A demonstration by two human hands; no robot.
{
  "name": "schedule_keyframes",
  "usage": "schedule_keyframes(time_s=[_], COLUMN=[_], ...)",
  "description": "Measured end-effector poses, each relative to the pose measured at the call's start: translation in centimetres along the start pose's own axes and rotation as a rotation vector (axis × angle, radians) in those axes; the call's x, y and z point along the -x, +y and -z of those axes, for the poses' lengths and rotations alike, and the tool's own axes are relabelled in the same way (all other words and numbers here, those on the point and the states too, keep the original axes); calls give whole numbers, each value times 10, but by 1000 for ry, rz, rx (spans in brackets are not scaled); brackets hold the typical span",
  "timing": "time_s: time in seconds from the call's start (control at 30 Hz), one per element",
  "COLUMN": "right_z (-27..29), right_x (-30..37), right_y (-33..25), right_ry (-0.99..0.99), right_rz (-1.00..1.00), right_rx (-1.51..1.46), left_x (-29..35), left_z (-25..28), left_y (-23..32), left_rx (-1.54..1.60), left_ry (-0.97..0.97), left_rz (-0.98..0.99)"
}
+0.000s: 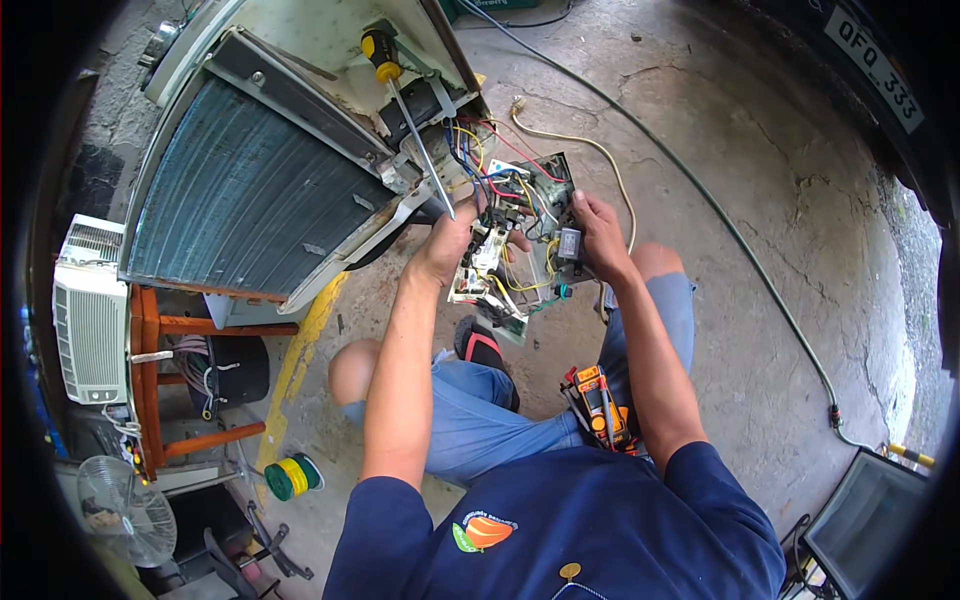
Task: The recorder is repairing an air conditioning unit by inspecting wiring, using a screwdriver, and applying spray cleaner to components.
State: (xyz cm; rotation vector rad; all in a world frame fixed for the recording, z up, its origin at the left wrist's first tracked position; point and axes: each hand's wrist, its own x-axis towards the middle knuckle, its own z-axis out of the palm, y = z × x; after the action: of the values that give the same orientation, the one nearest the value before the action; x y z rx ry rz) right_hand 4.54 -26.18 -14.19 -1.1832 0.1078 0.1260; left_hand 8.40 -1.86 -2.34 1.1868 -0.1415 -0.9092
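Observation:
My left hand (446, 248) is closed on the left side of an air-conditioner control box (492, 262), an open assembly crowded with loose wires. My right hand (602, 238) grips its right edge beside a small grey component (569, 244). Red, blue and yellow wires (470, 150) run from the box up to the opened air-conditioner unit (250, 190), whose finned coil faces me. A screwdriver (415, 125) with a yellow and black handle slants across the unit's edge, its tip close to my left thumb. My left fingers are partly hidden behind the box.
An orange multimeter (600, 405) rests in my lap. At left are a white window air conditioner (92, 325), a wooden stand (150, 380), a green-and-yellow spool (292, 477) and a fan (127, 510). A long hose (700, 185) crosses the concrete floor; a floodlight (868, 525) stands at lower right.

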Motion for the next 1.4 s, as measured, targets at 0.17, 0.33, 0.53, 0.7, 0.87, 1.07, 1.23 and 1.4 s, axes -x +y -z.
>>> schedule_keyframes(time_s=[0.17,0.33,0.53,0.7,0.87,1.07,1.23,1.4], right_z=[-15,-32,-23,-27,-27,-29,-24,-37], right_x=[7,9,4,4,2,-3,-5,16], right_y=[-5,-17,-3,-1,2,3,12,-33], right_ry=[337,525,373,316,275,330,353,342], right_rz=[262,391,273,231,207,217,218,325], right_rx=[380,352,339,213,108,314,362,400], left_x=[-6,-11,-17,-10,-9,-9,-8,-3], left_z=[2,13,10,-2,-4,4,2,-2], left_y=[-2,-8,-13,-6,-3,-7,-9,-5], left_rx=[-57,-112,19,24,98,48,39,60], left_ry=[67,14,-44,-58,-67,-83,-25,-34], left_rz=[-35,-124,-160,-139,-106,-75,-76,-84])
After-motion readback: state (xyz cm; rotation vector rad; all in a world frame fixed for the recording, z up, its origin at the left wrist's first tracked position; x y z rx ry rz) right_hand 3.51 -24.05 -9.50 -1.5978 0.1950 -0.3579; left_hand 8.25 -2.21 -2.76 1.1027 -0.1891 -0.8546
